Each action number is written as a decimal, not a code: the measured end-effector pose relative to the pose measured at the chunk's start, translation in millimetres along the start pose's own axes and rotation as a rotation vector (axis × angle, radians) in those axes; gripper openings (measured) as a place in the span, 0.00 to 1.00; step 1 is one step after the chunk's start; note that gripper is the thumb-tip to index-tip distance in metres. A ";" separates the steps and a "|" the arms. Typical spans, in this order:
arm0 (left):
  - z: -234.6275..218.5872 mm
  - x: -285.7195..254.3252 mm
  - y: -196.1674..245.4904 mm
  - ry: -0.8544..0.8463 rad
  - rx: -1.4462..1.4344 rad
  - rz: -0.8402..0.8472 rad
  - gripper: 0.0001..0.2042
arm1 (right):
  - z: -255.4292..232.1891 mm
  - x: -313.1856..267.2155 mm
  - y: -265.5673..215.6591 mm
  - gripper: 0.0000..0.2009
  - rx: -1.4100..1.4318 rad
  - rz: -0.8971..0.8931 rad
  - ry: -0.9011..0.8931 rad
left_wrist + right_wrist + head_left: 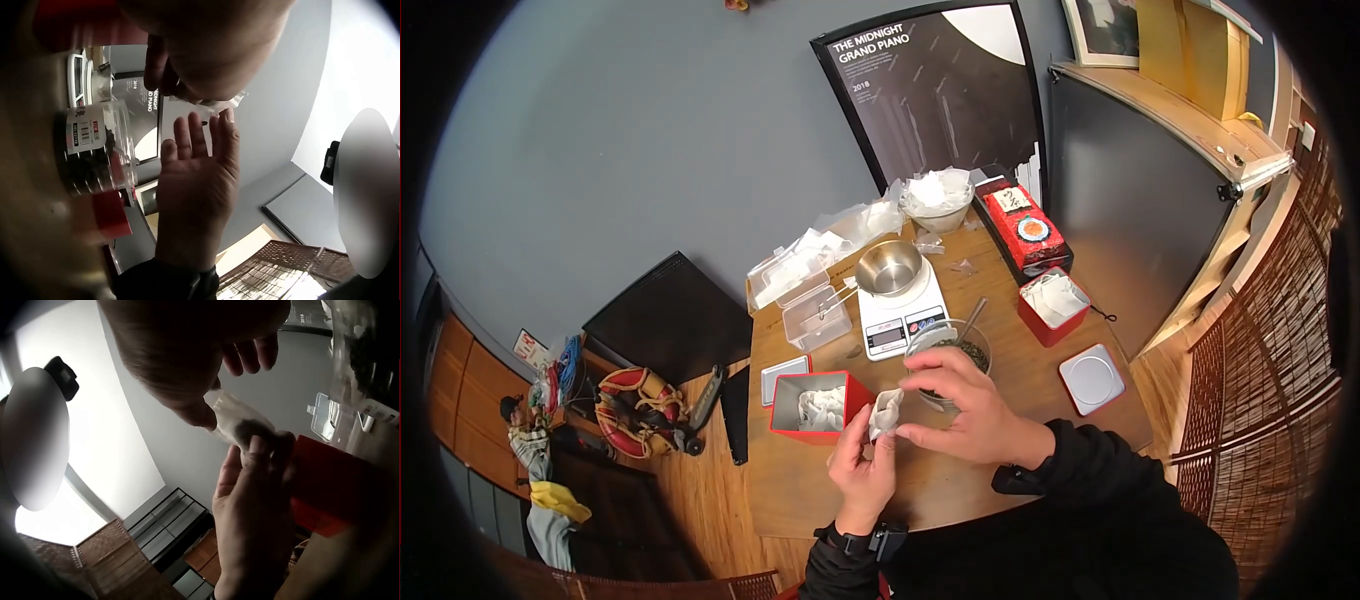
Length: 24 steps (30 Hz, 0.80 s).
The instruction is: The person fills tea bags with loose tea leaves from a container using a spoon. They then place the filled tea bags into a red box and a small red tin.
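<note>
My left hand (865,480) pinches a small white tea bag (885,412) between thumb and fingers; in the right wrist view a dark filling shows through the pouch (244,425). Beside its upper end, my right hand (970,415) has thumb and index finger parted, the thumb tip right at the bag's edge. In the left wrist view the right hand's other fingers (199,134) are extended. A clear jar (87,150) of dark leaves stands beyond that hand, partly covered by it in the head view, with a spoon (974,318) in it. To the left, a red tin (800,434) holds white bags.
Behind the jar, a steel pan (889,268) sits on a white kitchen scale (887,340). Clear plastic boxes (817,318) and a bowl (940,218) of white bags stand further back. At right are a red packet (1030,228), another tin (1052,318) and a lid (1092,379).
</note>
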<state>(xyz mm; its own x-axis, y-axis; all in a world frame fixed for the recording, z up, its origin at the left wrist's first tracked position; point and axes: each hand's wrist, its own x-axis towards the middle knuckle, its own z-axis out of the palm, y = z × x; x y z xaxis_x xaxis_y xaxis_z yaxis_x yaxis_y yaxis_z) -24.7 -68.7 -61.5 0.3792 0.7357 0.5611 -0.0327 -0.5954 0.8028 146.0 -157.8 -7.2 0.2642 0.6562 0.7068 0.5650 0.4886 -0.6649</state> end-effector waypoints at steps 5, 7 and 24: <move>-3.7 -2.7 -1.5 -0.066 0.078 0.069 0.21 | -6.9 8.8 -13.2 0.21 -0.015 -0.028 -0.099; -4.7 -3.3 3.6 -0.068 0.083 0.060 0.21 | -6.9 9.7 -14.3 0.20 -0.033 -0.059 -0.101; -2.6 2.1 32.2 -0.103 -0.560 -0.246 0.26 | -1.4 -2.5 -1.1 0.13 0.474 0.476 -0.330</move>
<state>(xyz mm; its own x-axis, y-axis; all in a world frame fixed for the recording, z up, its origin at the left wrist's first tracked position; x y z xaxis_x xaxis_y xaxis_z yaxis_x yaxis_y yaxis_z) -27.4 -85.5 -33.9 0.5241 0.7782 0.3461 -0.4022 -0.1321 0.9060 145.8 -160.9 -7.9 0.1057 0.9607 0.2567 0.0305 0.2549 -0.9665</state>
